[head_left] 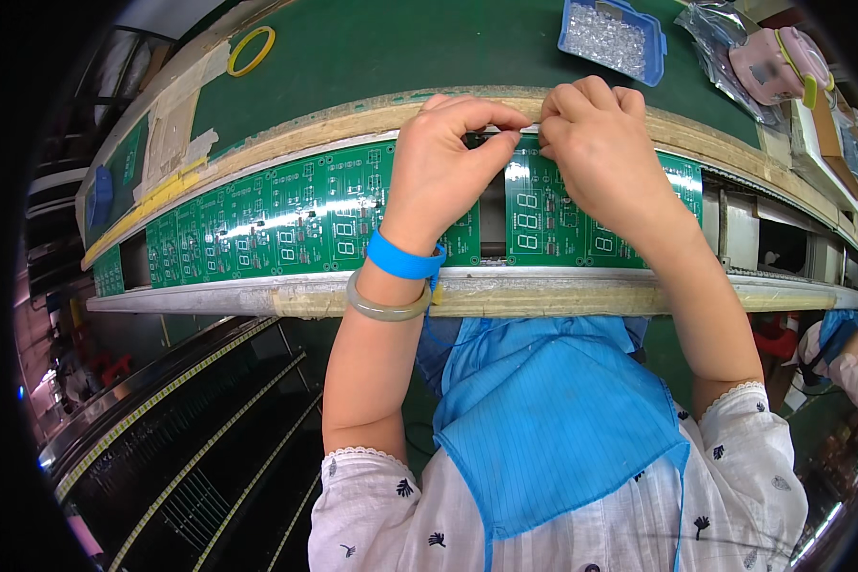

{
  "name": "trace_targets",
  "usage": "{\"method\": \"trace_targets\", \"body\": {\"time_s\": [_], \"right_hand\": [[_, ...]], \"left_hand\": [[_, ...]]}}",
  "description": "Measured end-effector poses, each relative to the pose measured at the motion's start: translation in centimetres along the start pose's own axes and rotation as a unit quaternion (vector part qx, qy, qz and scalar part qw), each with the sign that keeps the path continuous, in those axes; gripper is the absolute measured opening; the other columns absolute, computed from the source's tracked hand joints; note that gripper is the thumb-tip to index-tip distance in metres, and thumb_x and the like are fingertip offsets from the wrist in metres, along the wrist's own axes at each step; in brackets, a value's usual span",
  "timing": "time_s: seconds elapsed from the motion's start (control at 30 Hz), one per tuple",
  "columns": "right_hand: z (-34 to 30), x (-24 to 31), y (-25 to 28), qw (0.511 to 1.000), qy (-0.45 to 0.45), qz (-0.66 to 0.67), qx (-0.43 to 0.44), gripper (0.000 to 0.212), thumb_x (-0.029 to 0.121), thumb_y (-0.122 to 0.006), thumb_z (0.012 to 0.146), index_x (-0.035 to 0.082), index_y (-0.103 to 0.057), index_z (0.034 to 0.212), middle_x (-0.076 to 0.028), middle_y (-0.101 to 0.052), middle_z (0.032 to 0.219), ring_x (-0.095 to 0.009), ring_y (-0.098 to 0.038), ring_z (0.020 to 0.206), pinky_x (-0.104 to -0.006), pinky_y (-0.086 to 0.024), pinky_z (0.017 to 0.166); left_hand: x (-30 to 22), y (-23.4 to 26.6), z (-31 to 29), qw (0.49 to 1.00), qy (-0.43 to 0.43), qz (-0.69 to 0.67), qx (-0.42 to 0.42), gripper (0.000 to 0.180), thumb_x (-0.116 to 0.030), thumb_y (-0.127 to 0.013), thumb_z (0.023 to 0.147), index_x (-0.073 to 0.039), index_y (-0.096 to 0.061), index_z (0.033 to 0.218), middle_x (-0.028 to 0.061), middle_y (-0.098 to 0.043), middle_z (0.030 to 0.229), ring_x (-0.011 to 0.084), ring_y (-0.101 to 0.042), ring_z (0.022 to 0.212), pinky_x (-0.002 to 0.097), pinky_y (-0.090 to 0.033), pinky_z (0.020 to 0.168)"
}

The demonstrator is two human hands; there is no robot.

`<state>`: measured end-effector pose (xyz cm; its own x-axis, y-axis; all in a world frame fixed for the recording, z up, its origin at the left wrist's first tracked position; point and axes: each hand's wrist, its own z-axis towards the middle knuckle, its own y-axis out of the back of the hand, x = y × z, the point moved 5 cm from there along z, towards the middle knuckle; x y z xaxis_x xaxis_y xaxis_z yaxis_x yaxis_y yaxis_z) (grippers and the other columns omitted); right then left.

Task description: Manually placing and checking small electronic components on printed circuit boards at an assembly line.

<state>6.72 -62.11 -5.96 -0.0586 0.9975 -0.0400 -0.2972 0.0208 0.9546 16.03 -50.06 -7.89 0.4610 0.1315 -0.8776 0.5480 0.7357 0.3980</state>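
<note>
Green printed circuit boards lie in a row along a rail track in front of me. My left hand (445,157) is closed in a pinch, thumb and index finger meeting at the far edge of the track; anything between them is too small to make out. Close beside it, my right hand (602,157) has its fingers bent and pressed together above the right circuit board (534,224), their tips hidden. A narrow gap parts this board from the left circuit boards (286,224), partly covered by my left hand. A blue wrist strap (405,257) and a bangle (387,307) circle my left wrist.
Beyond the track, a blue bin (657,52) holds small clear parts (603,40) on the green bench. A yellow ring (269,43) lies far left; a pink container (767,71) and plastic bags stand far right. Black shelving (181,458) is lower left. Another person (844,357) is at the right edge.
</note>
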Motion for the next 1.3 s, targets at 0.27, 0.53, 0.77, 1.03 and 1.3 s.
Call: {"method": "trace_targets", "body": {"time_s": [0.27, 0.53, 0.77, 1.03, 1.3], "right_hand": [[-0.3, -1.4, -0.4, 0.990, -0.051, 0.127, 0.029, 0.011, 0.000, -0.069, 0.073, 0.004, -0.072, 0.083, -0.005, -0.061, 0.098, -0.026, -0.055, 0.104, -0.0431, -0.040, 0.091], [0.2, -0.3, 0.0, 0.999, -0.018, 0.035, 0.015, 0.007, 0.004, -0.069, 0.076, 0.004, -0.069, 0.083, -0.006, -0.060, 0.097, -0.026, -0.055, 0.102, -0.0433, -0.039, 0.089], [0.2, -0.5, -0.3, 0.996, -0.069, 0.047, 0.032, 0.007, 0.011, -0.070, 0.080, 0.005, -0.066, 0.081, -0.006, -0.060, 0.094, -0.027, -0.055, 0.099, -0.0425, -0.040, 0.086], [-0.2, -1.5, -0.6, 0.986, -0.100, 0.123, 0.051, 0.017, 0.021, -0.072, 0.082, 0.005, -0.074, 0.086, -0.008, -0.066, 0.096, -0.029, -0.060, 0.102, -0.0489, -0.043, 0.087], [-1.8, -4.7, 0.0, 0.965, -0.166, 0.199, -0.043, 0.018, 0.027, -0.070, 0.087, 0.010, -0.075, 0.091, -0.005, -0.068, 0.095, -0.029, -0.061, 0.100, -0.0462, -0.043, 0.084]], "left_hand": [[0.1, 0.0, -0.1, 1.000, 0.005, 0.006, -0.003, 0.013, -0.008, -0.072, 0.078, -0.008, -0.078, 0.089, 0.0056, -0.075, 0.087, 0.0213, -0.062, 0.083, 0.0323, -0.050, 0.078], [0.1, -0.1, -0.2, 1.000, 0.000, 0.005, -0.002, 0.015, -0.008, -0.072, 0.078, -0.008, -0.078, 0.092, 0.0058, -0.075, 0.088, 0.0213, -0.063, 0.085, 0.0326, -0.051, 0.079], [0.2, -0.4, -0.3, 1.000, 0.017, -0.006, 0.005, 0.019, -0.008, -0.071, 0.077, -0.008, -0.078, 0.095, 0.0053, -0.074, 0.087, 0.0200, -0.062, 0.084, 0.0324, -0.051, 0.078], [0.5, -0.8, -0.4, 0.999, 0.040, -0.028, 0.017, 0.021, -0.006, -0.071, 0.077, -0.008, -0.077, 0.096, 0.0042, -0.073, 0.085, 0.0183, -0.059, 0.081, 0.0310, -0.051, 0.075], [0.2, -1.8, -0.1, 0.997, -0.012, 0.062, 0.052, 0.019, -0.006, -0.076, 0.081, -0.008, -0.078, 0.100, 0.0033, -0.070, 0.087, 0.0133, -0.060, 0.079, 0.0271, -0.051, 0.071]]}}
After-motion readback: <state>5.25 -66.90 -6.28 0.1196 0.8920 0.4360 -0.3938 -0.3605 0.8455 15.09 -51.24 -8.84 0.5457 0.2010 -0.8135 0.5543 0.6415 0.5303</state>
